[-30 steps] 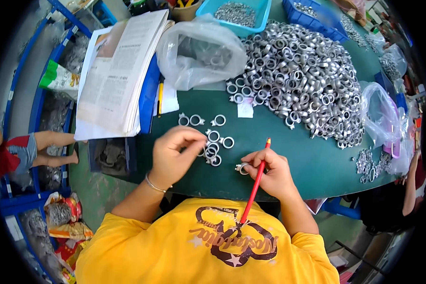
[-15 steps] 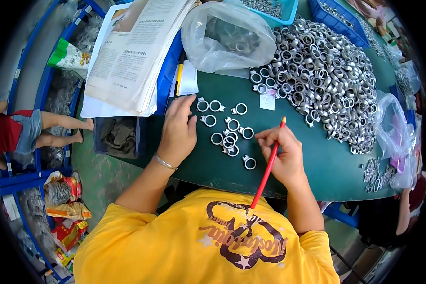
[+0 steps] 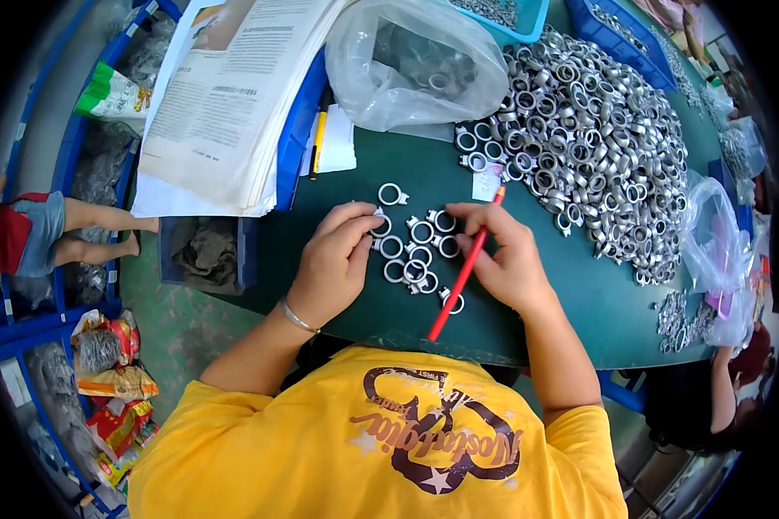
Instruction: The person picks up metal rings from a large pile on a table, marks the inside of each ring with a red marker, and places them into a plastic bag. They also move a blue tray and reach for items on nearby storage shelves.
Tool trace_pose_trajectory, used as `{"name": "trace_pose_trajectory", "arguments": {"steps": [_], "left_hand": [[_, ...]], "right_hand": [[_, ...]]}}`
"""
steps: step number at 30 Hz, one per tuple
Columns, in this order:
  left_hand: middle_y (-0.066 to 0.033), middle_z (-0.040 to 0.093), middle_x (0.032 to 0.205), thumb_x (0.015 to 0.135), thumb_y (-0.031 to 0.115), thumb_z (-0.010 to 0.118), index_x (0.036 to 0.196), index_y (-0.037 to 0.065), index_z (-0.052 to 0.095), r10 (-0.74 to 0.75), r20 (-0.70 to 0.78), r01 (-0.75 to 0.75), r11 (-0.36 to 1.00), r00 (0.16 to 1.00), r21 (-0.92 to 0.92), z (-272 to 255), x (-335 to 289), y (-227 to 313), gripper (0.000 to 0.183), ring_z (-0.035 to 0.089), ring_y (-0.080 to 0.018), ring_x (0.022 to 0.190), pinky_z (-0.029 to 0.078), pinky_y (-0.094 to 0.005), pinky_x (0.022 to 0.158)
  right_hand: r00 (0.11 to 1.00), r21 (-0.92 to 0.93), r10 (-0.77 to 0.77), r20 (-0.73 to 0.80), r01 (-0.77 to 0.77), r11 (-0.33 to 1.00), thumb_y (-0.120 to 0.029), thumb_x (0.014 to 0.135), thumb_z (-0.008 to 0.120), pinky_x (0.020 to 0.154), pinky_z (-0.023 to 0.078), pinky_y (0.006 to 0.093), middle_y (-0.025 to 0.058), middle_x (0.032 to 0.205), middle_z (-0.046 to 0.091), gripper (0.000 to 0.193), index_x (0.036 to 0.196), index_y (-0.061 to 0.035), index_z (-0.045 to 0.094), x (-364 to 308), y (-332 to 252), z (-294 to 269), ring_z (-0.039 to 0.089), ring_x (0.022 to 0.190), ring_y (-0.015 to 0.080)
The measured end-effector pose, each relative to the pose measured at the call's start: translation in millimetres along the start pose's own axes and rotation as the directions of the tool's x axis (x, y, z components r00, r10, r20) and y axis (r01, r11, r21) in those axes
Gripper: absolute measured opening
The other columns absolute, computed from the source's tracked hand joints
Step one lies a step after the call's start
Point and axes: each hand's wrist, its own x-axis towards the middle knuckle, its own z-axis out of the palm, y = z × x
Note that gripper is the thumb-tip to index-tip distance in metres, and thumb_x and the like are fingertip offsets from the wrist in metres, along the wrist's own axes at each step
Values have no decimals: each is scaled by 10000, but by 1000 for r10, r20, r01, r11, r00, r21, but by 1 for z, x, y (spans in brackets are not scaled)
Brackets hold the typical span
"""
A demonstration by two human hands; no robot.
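Several silver metal rings (image 3: 421,231), each with a small lug, lie loosely grouped on the green tabletop between my hands. My left hand (image 3: 331,264), with a bangle on its wrist, rests at the left of the group. Its fingers are bent and apart, and their tips touch the edge of one ring (image 3: 379,227). My right hand (image 3: 506,259) keeps a red pencil (image 3: 464,281) tucked across it, slanting toward me. Its index fingertip reaches a ring (image 3: 443,221) at the group's upper right. One ring (image 3: 451,301) lies partly behind the pencil.
A large heap of similar rings (image 3: 589,147) covers the table's right side, beside a clear plastic bag (image 3: 415,65). Printed papers (image 3: 208,121) lie on a blue bin at left, near a yellow pen (image 3: 319,141). Blue shelving (image 3: 39,333) and another person's legs (image 3: 99,229) are farther left.
My left hand has moved right and slightly down onto the rings, which now sit closer together. My right hand has shifted left to them, and the pencil's lower end has swung left.
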Motion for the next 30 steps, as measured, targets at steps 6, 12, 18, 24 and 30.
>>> {"name": "trace_pose_trajectory", "arguments": {"steps": [6, 12, 18, 24, 30], "left_hand": [[-122, 527, 1087, 743, -94, 531, 1143, 28, 498, -32, -68, 36, 998, 997, 54, 5, 10, -3, 420, 531, -198, 880, 452, -259, 704], [-122, 549, 1054, 738, -67, 539, 1080, 22, 539, 53, 68, -57, 997, 996, 58, 10, 21, -3, 353, 538, -255, 860, 433, -310, 777], [-106, 546, 1031, 737, -90, 572, 1056, 2, 545, 24, -58, -26, 999, 998, -39, 6, 19, 9, 333, 566, -159, 835, 449, -216, 666], [-119, 522, 1052, 776, -87, 558, 1209, -20, 401, -197, 234, 306, 570, 952, -762, 25, 22, 26, 465, 572, -163, 909, 483, -238, 744], [-130, 560, 1046, 775, -90, 565, 1057, -48, 539, -91, 304, 299, 573, 948, -763, 39, 27, 37, 287, 570, -170, 927, 474, -263, 813]], "right_hand": [[998, -79, 62, -8, -62, 995, 35, 714, 595, 673, 476, 312, 124, 927, 626, 158, 774, -29, 464, -11, 6, -16, 595, 782, 253], [958, -397, -276, -75, 225, 890, 81, 613, 564, 602, 433, 386, 101, 682, 530, 232, 800, -43, 505, 17, 5, -15, 527, 693, 310], [958, -521, -282, -51, 216, 826, 33, 657, 565, 565, 414, 385, 97, 643, 523, 149, 742, -53, 477, 50, 33, -23, 509, 642, 293], [995, 81, -9, -95, 16, 997, 46, 699, 643, 656, 466, 277, 88, 785, 600, 223, 728, -34, 437, 17, -3, -18, 580, 735, 185], [971, 242, -87, -221, 141, 960, 74, 688, 652, 652, 469, 267, 89, 841, 594, 259, 753, -54, 437, -25, -17, -2, 574, 747, 171]]}}
